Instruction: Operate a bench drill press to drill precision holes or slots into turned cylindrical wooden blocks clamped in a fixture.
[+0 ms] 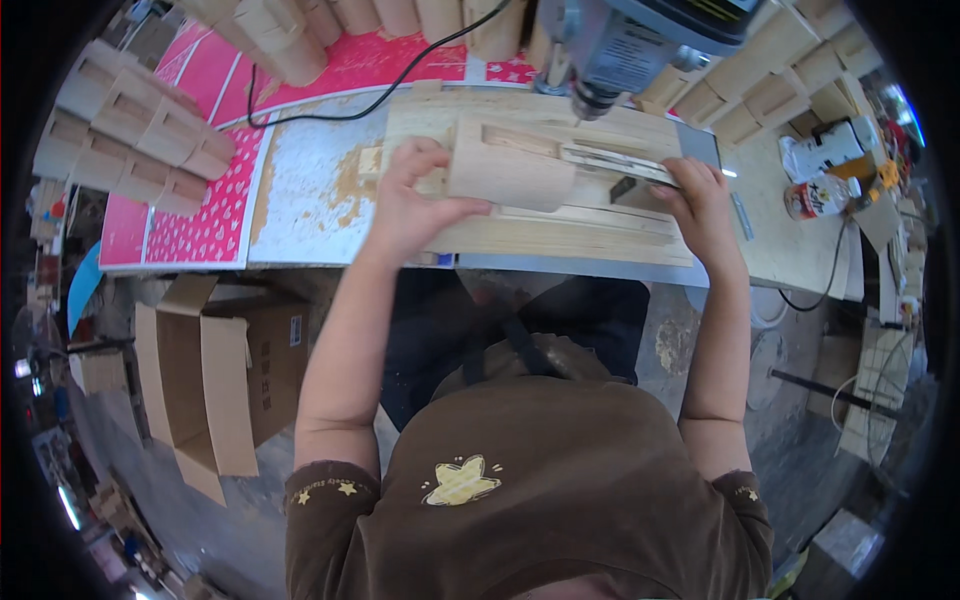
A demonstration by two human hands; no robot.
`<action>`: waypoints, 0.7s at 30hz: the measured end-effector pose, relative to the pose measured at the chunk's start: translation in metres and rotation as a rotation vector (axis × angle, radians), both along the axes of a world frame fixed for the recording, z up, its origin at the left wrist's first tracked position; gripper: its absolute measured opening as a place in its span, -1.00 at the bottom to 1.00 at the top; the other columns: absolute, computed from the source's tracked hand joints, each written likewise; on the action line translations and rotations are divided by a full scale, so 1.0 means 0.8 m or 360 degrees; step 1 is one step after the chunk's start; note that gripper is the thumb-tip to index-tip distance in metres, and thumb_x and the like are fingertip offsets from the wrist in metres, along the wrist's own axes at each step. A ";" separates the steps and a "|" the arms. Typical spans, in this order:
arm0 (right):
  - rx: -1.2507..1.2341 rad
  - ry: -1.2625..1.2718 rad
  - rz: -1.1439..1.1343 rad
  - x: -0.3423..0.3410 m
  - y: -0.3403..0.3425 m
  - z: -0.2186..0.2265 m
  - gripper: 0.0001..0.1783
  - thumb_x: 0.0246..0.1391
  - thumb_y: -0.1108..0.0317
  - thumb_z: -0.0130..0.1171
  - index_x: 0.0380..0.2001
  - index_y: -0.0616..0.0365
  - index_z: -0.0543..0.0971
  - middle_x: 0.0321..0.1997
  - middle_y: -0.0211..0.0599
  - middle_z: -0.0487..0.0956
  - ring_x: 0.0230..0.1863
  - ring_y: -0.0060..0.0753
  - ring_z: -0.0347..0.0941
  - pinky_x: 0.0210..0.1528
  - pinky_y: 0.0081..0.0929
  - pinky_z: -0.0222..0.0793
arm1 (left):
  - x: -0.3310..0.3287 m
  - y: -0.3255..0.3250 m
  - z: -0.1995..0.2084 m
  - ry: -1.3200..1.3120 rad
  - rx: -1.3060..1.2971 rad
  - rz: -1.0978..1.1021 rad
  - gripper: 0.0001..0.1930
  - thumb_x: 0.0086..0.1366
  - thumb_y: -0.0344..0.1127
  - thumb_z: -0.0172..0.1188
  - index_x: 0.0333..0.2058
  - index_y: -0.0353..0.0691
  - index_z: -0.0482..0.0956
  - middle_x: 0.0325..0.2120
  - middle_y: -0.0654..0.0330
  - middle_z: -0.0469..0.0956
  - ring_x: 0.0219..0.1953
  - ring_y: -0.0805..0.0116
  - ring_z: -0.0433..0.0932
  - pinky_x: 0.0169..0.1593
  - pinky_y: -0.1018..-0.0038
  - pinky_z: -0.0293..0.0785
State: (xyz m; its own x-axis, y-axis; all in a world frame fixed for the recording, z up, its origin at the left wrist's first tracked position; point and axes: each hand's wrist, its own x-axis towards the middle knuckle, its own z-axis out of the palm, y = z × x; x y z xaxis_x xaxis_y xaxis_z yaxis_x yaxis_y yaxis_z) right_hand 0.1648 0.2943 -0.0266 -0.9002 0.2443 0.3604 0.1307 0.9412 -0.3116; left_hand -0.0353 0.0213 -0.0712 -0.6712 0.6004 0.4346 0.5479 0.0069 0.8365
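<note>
Left hand: fingers curled narrow over the left end of a rounded wooden block; thumb pressed along the block's lower edge; gripping it.
Right hand: laid flat on the right part of the wooden jig, fingers spread and pressing down; clamped on nothing; fingertips beside a small dark piece on the jig.
Wooden block: lying on the jig, near the desk's front edge; long axis running left to right; curved right end pointing toward the right hand; directly to the right of the left palm, touching it.
Key relation: block between the two hands, left hand on it, right hand apart from it; drill chuck above and behind the block's right end, not touching the wood as far as visible.
Jig: layered pale boards with a recessed slot, long axis left to right, resting on the desk.
Drill press head: grey, overhanging the jig from the far side; black cable trailing left across the desk.
Surroundings: pink patterned sheets on the left of the desk; stacks of similar wooden pieces at far left and along the back; glue bottle lying at right; open cardboard box on the floor, lower left.
</note>
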 end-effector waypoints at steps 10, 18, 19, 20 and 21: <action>0.0037 -0.0105 0.0095 0.015 -0.053 0.007 -0.72 -0.06 0.34 0.20 -0.23 0.16 0.48 -0.29 -0.23 0.45 -0.11 -0.15 0.36 0.17 -0.18 -0.02 | -0.060 -0.148 0.104 -0.1196 0.0504 0.0531 -0.71 0.13 -0.19 0.30 -0.36 -0.34 0.57 -0.49 0.19 0.56 -0.44 0.39 0.54 -0.15 0.55 0.43; 0.0107 -0.0055 0.0130 0.013 -0.069 0.007 -0.62 -0.20 0.37 0.28 -0.23 0.15 0.48 -0.28 -0.26 0.47 -0.11 -0.16 0.36 0.18 -0.15 -0.01 | -0.086 -0.218 0.110 -0.1336 0.0616 0.0941 -0.54 0.13 -0.20 0.29 -0.07 -0.36 0.44 -0.17 0.02 0.50 -0.06 0.19 0.46 -0.05 0.19 0.42; 0.0112 -0.0065 0.0102 0.014 -0.069 0.006 -0.62 -0.22 0.37 0.29 -0.24 0.15 0.48 -0.29 -0.26 0.47 -0.11 -0.17 0.36 0.18 -0.15 -0.01 | -0.091 -0.230 0.109 -0.1295 0.0577 0.0942 -0.53 0.07 -0.28 0.34 -0.07 -0.36 0.43 -0.20 0.05 0.51 -0.11 0.17 0.49 -0.07 0.19 0.44; 0.0112 -0.0078 0.0085 0.013 -0.070 0.006 -0.61 -0.23 0.37 0.30 -0.24 0.14 0.48 -0.29 -0.26 0.47 -0.12 -0.17 0.36 0.18 -0.15 0.00 | -0.096 -0.244 0.104 -0.1276 0.0589 0.0957 -0.53 0.07 -0.28 0.34 -0.07 -0.36 0.43 -0.20 0.05 0.51 -0.11 0.17 0.49 -0.07 0.19 0.44; 0.0099 -0.0080 0.0080 0.012 -0.071 0.006 -0.61 -0.26 0.38 0.31 -0.25 0.13 0.48 -0.30 -0.26 0.46 -0.13 -0.18 0.37 0.18 -0.15 0.00 | -0.104 -0.257 0.097 -0.1100 0.0519 0.1161 -0.52 0.03 -0.35 0.36 -0.08 -0.38 0.43 -0.22 0.05 0.52 -0.15 0.18 0.51 -0.10 0.20 0.45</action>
State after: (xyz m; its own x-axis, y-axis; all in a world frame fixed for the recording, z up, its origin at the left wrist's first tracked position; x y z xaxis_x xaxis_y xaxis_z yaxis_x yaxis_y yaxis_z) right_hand 0.1742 0.2375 -0.0218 -0.9280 0.1772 0.3277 0.0970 0.9642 -0.2467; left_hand -0.1183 -0.1844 0.0065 -0.9858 -0.1250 -0.1125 -0.0949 -0.1388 0.9858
